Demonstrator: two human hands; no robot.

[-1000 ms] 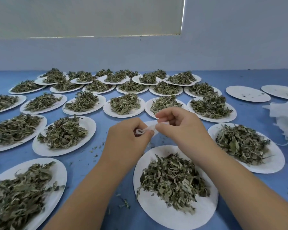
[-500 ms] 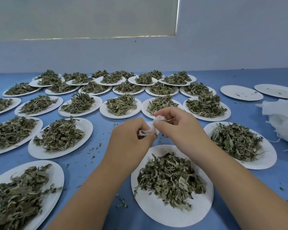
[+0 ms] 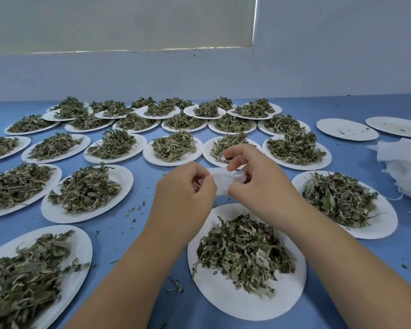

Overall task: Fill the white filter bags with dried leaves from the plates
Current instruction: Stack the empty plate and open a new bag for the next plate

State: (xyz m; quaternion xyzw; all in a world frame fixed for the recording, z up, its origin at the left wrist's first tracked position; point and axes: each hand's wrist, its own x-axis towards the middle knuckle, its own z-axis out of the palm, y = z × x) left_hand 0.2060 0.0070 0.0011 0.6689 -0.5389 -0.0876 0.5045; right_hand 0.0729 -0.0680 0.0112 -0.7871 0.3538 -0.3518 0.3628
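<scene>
Both hands' fingers (image 3: 208, 180) pinch the white filter bag (image 3: 223, 180) between them; thin fabric could tear if tugged apart.

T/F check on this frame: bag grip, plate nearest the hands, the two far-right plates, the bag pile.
1. Both hands hold one white filter bag. True: left hand and right hand pinch it.
2. The plate under the hands is bare. False: it holds dried leaves.
3. The two far-right plates are heaped with leaves. False: only crumbs.
4. A pile of white bags lies at the right edge. True.
</scene>
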